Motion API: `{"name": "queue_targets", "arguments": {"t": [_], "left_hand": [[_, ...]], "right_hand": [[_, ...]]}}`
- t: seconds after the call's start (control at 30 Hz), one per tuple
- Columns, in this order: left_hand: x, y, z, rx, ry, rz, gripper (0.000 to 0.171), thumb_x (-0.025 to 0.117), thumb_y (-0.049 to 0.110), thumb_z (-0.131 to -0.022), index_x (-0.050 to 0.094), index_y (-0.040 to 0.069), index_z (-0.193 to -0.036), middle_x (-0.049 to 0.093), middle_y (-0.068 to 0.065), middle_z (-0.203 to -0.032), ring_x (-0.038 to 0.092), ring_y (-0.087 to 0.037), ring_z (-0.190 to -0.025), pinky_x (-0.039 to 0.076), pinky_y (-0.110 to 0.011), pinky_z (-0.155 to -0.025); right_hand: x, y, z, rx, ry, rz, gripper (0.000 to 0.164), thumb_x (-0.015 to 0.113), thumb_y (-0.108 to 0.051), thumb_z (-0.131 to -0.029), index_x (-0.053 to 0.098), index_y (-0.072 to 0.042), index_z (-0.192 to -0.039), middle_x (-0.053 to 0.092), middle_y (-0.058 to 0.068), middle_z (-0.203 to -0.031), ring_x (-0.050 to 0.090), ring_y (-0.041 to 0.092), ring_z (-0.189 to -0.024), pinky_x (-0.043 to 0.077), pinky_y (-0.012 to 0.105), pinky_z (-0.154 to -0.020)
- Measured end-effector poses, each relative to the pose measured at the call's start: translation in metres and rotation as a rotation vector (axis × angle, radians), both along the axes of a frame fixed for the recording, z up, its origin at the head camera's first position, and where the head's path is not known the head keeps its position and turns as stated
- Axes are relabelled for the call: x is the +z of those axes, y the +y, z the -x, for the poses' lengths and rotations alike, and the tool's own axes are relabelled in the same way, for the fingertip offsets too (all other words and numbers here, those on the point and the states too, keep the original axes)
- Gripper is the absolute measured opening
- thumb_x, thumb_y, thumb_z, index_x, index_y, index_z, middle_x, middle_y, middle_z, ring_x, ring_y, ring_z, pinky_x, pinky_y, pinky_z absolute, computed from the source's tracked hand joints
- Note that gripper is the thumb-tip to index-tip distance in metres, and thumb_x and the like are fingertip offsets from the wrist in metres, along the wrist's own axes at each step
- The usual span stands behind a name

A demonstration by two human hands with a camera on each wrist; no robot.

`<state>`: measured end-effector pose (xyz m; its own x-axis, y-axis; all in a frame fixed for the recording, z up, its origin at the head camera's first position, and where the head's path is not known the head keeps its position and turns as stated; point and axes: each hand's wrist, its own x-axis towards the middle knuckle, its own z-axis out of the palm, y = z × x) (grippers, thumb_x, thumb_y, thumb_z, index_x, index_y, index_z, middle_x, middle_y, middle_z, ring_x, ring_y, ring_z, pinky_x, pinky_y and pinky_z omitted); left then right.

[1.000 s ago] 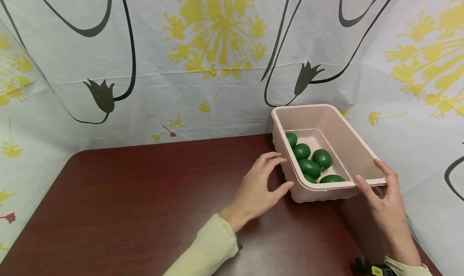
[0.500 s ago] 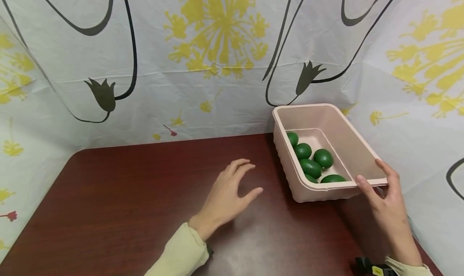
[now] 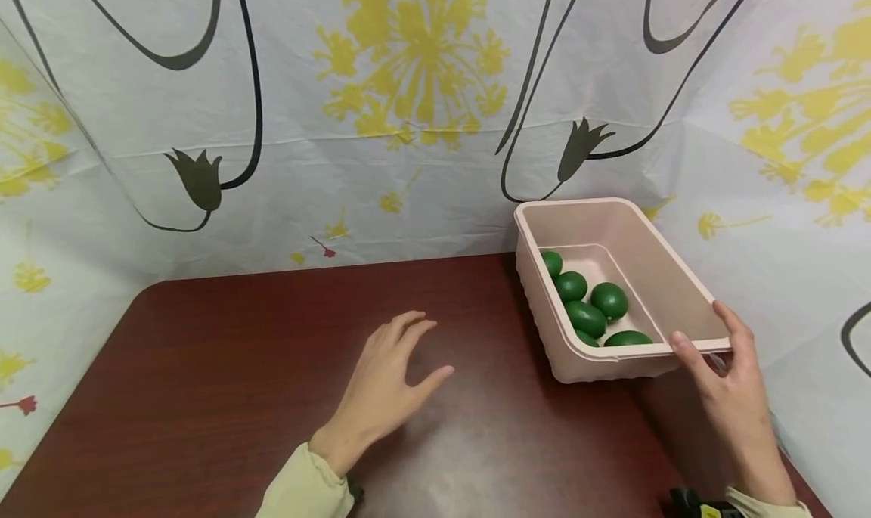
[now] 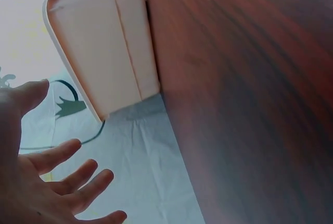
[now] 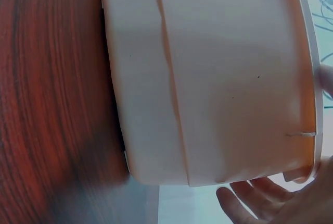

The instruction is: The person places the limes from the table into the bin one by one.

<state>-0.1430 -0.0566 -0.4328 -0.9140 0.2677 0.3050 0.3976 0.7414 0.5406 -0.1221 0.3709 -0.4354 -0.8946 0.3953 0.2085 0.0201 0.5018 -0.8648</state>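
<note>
A pale pink plastic bin [image 3: 612, 361] stands at the back right of the table, with several smooth dark green oval fruits, avocado-like, [image 3: 585, 319] on its floor along the left and near sides. My right hand [image 3: 738, 397] holds the bin's near right corner, thumb on the near rim and fingers over the right side. In the right wrist view, the fingers [image 5: 255, 200] lie against the bin's outer wall [image 5: 229, 78]. My left hand [image 3: 377, 386] hovers over the table left of the bin, fingers spread and holding nothing. Its bare palm [image 4: 36, 198] shows in the left wrist view.
The dark reddish-brown table [image 3: 238, 382] stretches out to the left. A pale cloth [image 3: 422, 193] with yellow and grey flower prints hangs behind it and along both sides, close to the bin's back and right. A black wrist device [image 3: 704, 507] sits at the right cuff.
My left hand has moved away from the bin's left wall, leftward and slightly toward me. My right hand keeps its place on the corner, and the bin and fruits look unmoved.
</note>
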Motion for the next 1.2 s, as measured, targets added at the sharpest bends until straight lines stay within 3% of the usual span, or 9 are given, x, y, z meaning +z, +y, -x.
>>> {"name": "queue_targets", "arguments": {"t": [0.2, 0.33, 0.5, 0.6, 0.67, 0.77, 0.9, 1.0, 1.2], "left_hand": [[-0.006, -0.015, -0.004, 0.032, 0.034, 0.065, 0.068, 0.075, 0.057, -0.09, 0.057, 0.023, -0.146, 0.052, -0.002, -0.154, 0.051, -0.033, -0.143, 0.036, -0.059, -0.123], [-0.011, -0.026, -0.01, 0.065, 0.086, 0.123, 0.07, 0.077, 0.057, -0.089, 0.058, 0.021, -0.146, 0.053, -0.004, -0.153, 0.052, -0.027, -0.143, 0.032, -0.062, -0.124], [-0.016, -0.038, -0.018, 0.097, 0.134, 0.168, 0.072, 0.077, 0.06, -0.087, 0.058, 0.021, -0.145, 0.055, -0.007, -0.152, 0.052, -0.027, -0.142, 0.032, -0.065, -0.122], [-0.018, -0.042, -0.021, 0.113, 0.133, 0.185, 0.075, 0.076, 0.063, -0.086, 0.058, 0.022, -0.146, 0.054, -0.007, -0.152, 0.052, -0.027, -0.143, 0.031, -0.067, -0.122], [-0.018, -0.044, -0.022, 0.118, 0.132, 0.189, 0.076, 0.075, 0.065, -0.085, 0.058, 0.022, -0.146, 0.054, -0.008, -0.153, 0.051, -0.027, -0.143, 0.03, -0.068, -0.122], [-0.018, -0.048, -0.023, 0.128, 0.146, 0.195, 0.078, 0.075, 0.067, -0.084, 0.058, 0.022, -0.146, 0.054, -0.008, -0.153, 0.051, -0.027, -0.143, 0.029, -0.069, -0.121], [-0.017, -0.055, -0.026, 0.147, 0.167, 0.204, 0.081, 0.075, 0.069, -0.082, 0.057, 0.023, -0.146, 0.054, -0.009, -0.153, 0.051, -0.028, -0.143, 0.027, -0.072, -0.12], [-0.018, -0.061, -0.031, 0.163, 0.171, 0.221, 0.083, 0.074, 0.072, -0.081, 0.057, 0.024, -0.147, 0.054, -0.009, -0.153, 0.051, -0.029, -0.143, 0.026, -0.074, -0.119], [-0.023, -0.072, -0.038, 0.202, 0.123, 0.247, 0.085, 0.069, 0.077, -0.083, 0.054, 0.027, -0.15, 0.05, -0.008, -0.156, 0.048, -0.03, -0.145, 0.023, -0.076, -0.119]], "right_hand": [[0.002, -0.001, 0.001, -0.045, 0.007, -0.033, 0.076, 0.066, -0.025, -0.1, 0.026, -0.032, -0.165, 0.023, 0.011, -0.166, 0.036, 0.006, -0.138, 0.035, -0.003, -0.096], [0.003, -0.002, -0.001, -0.034, 0.025, -0.103, 0.077, 0.069, -0.027, -0.098, 0.03, -0.033, -0.164, 0.024, 0.016, -0.166, 0.03, 0.001, -0.142, 0.026, 0.004, -0.109], [0.008, -0.01, -0.006, -0.053, 0.083, -0.186, 0.082, 0.078, -0.023, -0.09, 0.039, -0.03, -0.162, 0.022, 0.01, -0.172, 0.02, 0.019, -0.159, 0.016, 0.036, -0.13], [0.013, -0.016, -0.013, -0.091, 0.163, -0.233, 0.086, 0.085, -0.022, -0.082, 0.046, -0.028, -0.158, 0.021, 0.006, -0.174, 0.017, 0.031, -0.162, 0.015, 0.056, -0.13], [0.017, -0.021, -0.015, -0.096, 0.255, -0.279, 0.086, 0.088, -0.027, -0.077, 0.052, -0.023, -0.154, 0.025, 0.009, -0.172, 0.02, 0.037, -0.16, 0.016, 0.061, -0.128], [0.023, -0.029, -0.016, -0.056, 0.394, -0.356, 0.089, 0.087, -0.054, -0.076, 0.056, -0.015, -0.15, 0.031, 0.02, -0.168, 0.024, 0.048, -0.155, 0.017, 0.063, -0.126], [0.028, -0.044, -0.016, 0.014, 0.524, -0.459, 0.108, 0.07, -0.085, -0.074, 0.057, -0.006, -0.147, 0.039, 0.032, -0.16, 0.03, 0.059, -0.149, 0.021, 0.061, -0.122], [0.028, -0.058, -0.018, 0.072, 0.589, -0.509, 0.107, 0.067, -0.085, -0.078, 0.058, -0.001, -0.145, 0.044, 0.034, -0.155, 0.034, 0.059, -0.147, 0.022, 0.055, -0.122], [0.023, -0.085, -0.03, 0.212, 0.56, -0.501, 0.105, 0.068, -0.083, -0.078, 0.058, -0.002, -0.145, 0.039, 0.027, -0.162, 0.027, 0.046, -0.157, 0.016, 0.059, -0.129]]}}
